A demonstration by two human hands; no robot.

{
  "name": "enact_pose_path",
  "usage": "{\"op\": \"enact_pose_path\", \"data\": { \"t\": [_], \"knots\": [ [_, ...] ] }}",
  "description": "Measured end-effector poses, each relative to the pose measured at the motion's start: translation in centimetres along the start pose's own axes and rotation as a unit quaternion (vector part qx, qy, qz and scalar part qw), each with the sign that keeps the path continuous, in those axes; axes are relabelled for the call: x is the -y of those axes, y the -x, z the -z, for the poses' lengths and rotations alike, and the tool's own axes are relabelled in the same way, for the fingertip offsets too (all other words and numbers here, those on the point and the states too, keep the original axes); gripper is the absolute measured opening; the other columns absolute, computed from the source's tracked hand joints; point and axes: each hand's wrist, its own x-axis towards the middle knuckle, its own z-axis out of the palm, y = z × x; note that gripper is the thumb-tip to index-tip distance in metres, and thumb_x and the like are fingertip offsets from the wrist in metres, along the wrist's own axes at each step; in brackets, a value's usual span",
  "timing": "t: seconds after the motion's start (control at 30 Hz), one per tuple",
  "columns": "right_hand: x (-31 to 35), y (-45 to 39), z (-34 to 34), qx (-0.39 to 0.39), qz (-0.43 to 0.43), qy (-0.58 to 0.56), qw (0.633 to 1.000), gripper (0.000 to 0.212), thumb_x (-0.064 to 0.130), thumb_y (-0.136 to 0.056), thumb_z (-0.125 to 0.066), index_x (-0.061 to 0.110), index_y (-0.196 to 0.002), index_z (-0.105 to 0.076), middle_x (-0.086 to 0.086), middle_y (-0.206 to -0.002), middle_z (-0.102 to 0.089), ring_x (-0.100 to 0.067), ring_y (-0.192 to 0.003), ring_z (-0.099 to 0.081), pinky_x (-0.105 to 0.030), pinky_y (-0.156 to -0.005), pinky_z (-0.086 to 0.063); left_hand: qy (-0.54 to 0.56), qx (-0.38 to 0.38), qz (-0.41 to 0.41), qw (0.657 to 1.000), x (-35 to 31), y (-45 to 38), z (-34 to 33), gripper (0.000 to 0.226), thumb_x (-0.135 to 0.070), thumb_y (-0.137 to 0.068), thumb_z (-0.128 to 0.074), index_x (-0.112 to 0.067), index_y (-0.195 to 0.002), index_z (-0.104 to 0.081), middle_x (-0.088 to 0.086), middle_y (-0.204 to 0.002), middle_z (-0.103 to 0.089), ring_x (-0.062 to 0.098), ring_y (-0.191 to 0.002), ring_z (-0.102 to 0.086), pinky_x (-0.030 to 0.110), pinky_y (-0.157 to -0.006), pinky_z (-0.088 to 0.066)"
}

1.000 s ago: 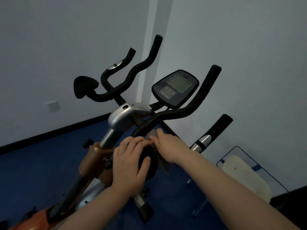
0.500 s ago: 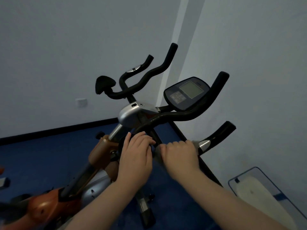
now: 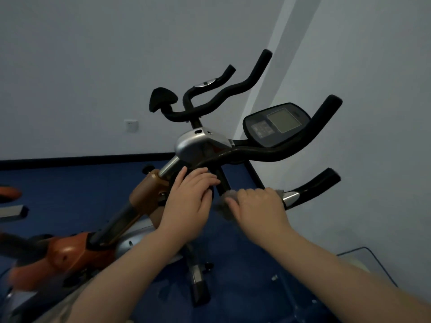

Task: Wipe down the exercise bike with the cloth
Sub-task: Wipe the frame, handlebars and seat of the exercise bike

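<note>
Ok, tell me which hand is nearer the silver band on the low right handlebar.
Right. The right hand, gripping the grey cloth, sits right beside the silver band. The left hand rests further left, on the black knob by the bike's stem.

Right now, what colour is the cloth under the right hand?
Grey: the cloth shows beside the right hand in the head view.
</note>
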Motion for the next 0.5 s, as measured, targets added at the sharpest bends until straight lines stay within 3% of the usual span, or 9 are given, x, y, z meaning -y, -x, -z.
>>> {"op": "enact_pose_path", "data": {
  "t": [0.07,0.1,0.13,0.23,0.33,0.4,0.5],
  "knots": [
    [-0.7,1.5,0.0,-0.023,0.037,0.021,0.999,0.039,0.052,-0.093,-0.052,0.016,-0.086,-0.064,-0.001,-0.074,-0.064,-0.022,-0.069,-0.062,-0.035,-0.069,-0.044,0.009,0.024,-0.003,1.000,0.1,0.4,0.3,0.037,-0.022,-0.097,-0.043,-0.022,-0.130,-0.059,-0.010,-0.141,-0.053,0.000,-0.142,-0.026,0.029,-0.122,0.000],
    [-0.6,1.9,0.2,-0.028,0.029,0.034,0.999,0.038,0.053,-0.089,-0.058,0.016,-0.083,-0.065,-0.001,-0.071,-0.064,-0.021,-0.066,-0.062,-0.035,-0.067,-0.046,0.013,0.041,-0.008,0.999,0.2,0.5,0.5,0.042,-0.030,-0.098,-0.039,-0.023,-0.136,-0.055,-0.011,-0.146,-0.047,-0.001,-0.145,-0.019,0.029,-0.122,0.001],
    [-0.4,1.7,0.2,-0.012,0.022,0.039,0.999,0.040,0.054,-0.092,-0.052,0.016,-0.087,-0.064,-0.001,-0.074,-0.065,-0.021,-0.069,-0.062,-0.035,-0.069,-0.046,0.013,0.059,-0.017,0.998,0.5,0.5,0.9,0.047,-0.039,-0.098,-0.036,-0.023,-0.140,-0.050,-0.011,-0.151,-0.040,-0.002,-0.146,-0.013,0.028,-0.122,0.003],
    [1.5,-1.2,-0.1,0.015,-0.020,0.019,0.999,0.058,0.048,-0.101,-0.011,0.014,-0.109,-0.058,-0.004,-0.092,-0.067,-0.023,-0.081,-0.063,-0.035,-0.069,-0.034,-0.020,0.086,-0.054,0.995,1.5,0.3,1.9,0.063,-0.056,-0.095,-0.030,-0.023,-0.147,-0.042,-0.011,-0.158,-0.028,-0.001,-0.148,-0.004,0.028,-0.122,0.004],
    [1.5,-1.9,-0.5,0.035,0.007,0.036,0.999,0.057,0.045,-0.103,-0.009,0.013,-0.121,-0.053,-0.005,-0.099,-0.065,-0.025,-0.083,-0.064,-0.035,-0.064,-0.029,-0.045,0.076,-0.066,0.994,2.0,0.5,2.6,0.067,-0.060,-0.092,-0.031,-0.021,-0.146,-0.043,-0.010,-0.154,-0.034,0.005,-0.149,-0.011,0.036,-0.123,-0.002],
    [0.1,-0.6,-0.8,0.037,0.059,0.028,0.997,0.051,0.046,-0.103,-0.011,0.017,-0.124,-0.047,-0.003,-0.104,-0.063,-0.023,-0.087,-0.062,-0.034,-0.067,-0.027,-0.030,0.067,-0.067,0.995,2.2,0.4,2.8,0.062,-0.058,-0.093,-0.033,-0.021,-0.140,-0.049,-0.009,-0.146,-0.045,0.008,-0.144,-0.025,0.036,-0.121,-0.013],
    [-0.5,0.0,-0.4,0.027,0.047,0.003,0.999,0.055,0.045,-0.097,-0.002,0.021,-0.122,-0.046,0.000,-0.104,-0.064,-0.022,-0.087,-0.061,-0.034,-0.071,-0.028,-0.014,0.048,-0.058,0.997,2.6,-0.9,2.8,0.041,-0.048,-0.094,-0.043,-0.024,-0.121,-0.062,-0.009,-0.121,-0.059,0.011,-0.119,-0.046,0.030,-0.104,-0.032]
  ]
}}
